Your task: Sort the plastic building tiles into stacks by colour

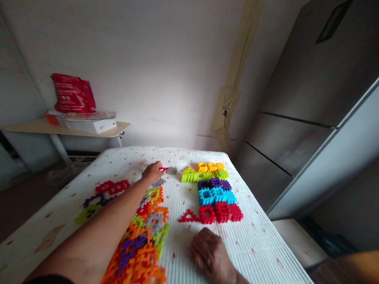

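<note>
1. Left forearm (94, 240) lies nearest the camera, slanting across the table (177, 244) toward its far edge and partly hiding the pile (139, 256).
2. At its end the left hand (152, 172) has its fingertips nearly together, seemingly pinching the red piece (163, 169) – this pokes out on their right, its visible length roughly parallel to the far edge.
3. Toward the right edge, the grey piece (171, 170) lies just beside it; contact unclear. The left hand is far nearer than the right.
4. Right hand (210, 252) – blurred, fingers curled – sits toward the near edge; I cannot tell whether it holds anything.
5. Stacks (218, 194) line the right edge.
6. Beyond the far left corner, the bag (71, 94) bears white writing, unreadable here; the box's (97, 125) print is too small.
</note>
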The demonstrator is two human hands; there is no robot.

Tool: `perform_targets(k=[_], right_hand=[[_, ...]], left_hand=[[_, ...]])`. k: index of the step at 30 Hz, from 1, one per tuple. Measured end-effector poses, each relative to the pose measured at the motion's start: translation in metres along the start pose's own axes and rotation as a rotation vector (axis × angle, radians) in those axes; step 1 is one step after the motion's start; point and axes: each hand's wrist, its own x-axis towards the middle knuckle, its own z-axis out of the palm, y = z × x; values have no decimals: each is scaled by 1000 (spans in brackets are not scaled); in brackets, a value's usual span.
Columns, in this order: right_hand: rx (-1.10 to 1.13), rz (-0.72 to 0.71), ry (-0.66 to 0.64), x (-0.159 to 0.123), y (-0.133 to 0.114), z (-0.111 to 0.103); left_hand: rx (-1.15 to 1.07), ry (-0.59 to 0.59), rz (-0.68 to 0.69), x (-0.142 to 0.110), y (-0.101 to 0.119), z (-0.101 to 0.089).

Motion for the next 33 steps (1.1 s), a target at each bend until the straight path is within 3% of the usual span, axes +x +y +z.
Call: perform_targets(k=[6, 12, 16, 24, 33], right_hand=[[43, -1, 26, 1, 1, -3], [135, -59, 100, 0, -7, -8], [124, -64, 118, 1, -11, -10], [91, -49, 103, 1, -9, -11], [37, -61, 72, 0, -8, -9]], left_hand=[[15, 75, 214, -29, 14, -11], [17, -38, 579, -109, 47, 10], [56, -67, 683, -143, 61, 23], [124, -94, 691, -148, 74, 32], [149, -109, 675, -145, 74, 47]])
